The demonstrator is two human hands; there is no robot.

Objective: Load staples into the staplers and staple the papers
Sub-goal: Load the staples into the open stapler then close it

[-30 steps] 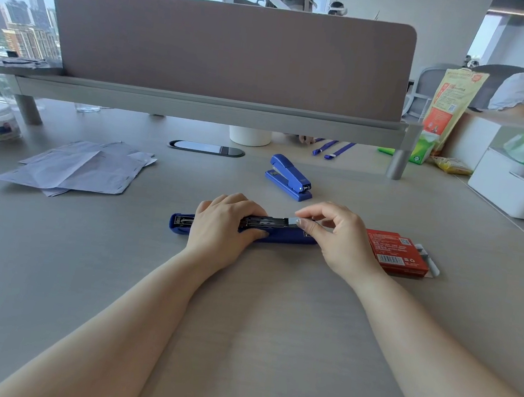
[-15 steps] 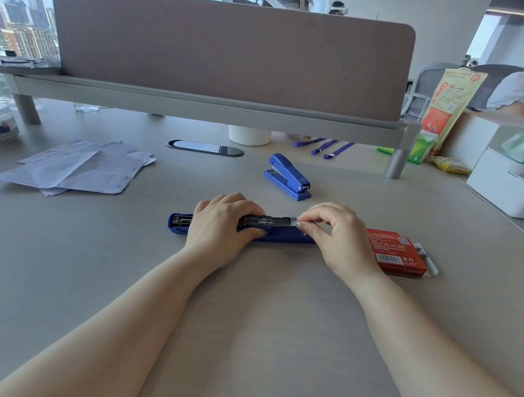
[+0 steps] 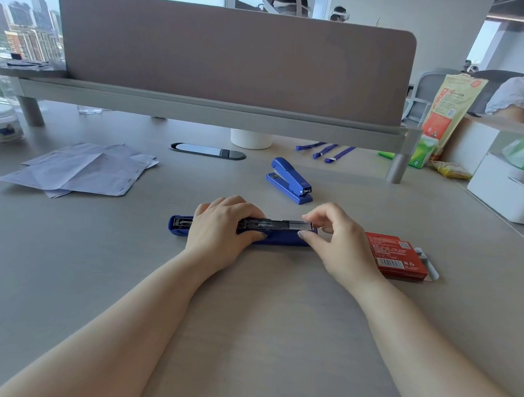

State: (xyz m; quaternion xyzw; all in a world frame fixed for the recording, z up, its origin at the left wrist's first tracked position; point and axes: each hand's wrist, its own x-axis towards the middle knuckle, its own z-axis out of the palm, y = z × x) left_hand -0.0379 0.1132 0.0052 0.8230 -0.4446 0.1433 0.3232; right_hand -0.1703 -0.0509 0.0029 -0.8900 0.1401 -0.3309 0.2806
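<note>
Opened blue stapler (image 3: pixel 277 237) flat on desk (image 3: pixel 259 296) centre | left hand (image 3: pixel 223 226) clamped over it, fingers together | right hand (image 3: pixel 336 239) pinching magazine end | red staple box (image 3: pixel 394 256) just right | papers (image 3: pixel 78 169) far left

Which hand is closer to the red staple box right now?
Right. The right hand sits just left of the red staple box, its wrist overlapping the box's near edge. The left hand is farther left, pressing down on the opened blue stapler.
</note>
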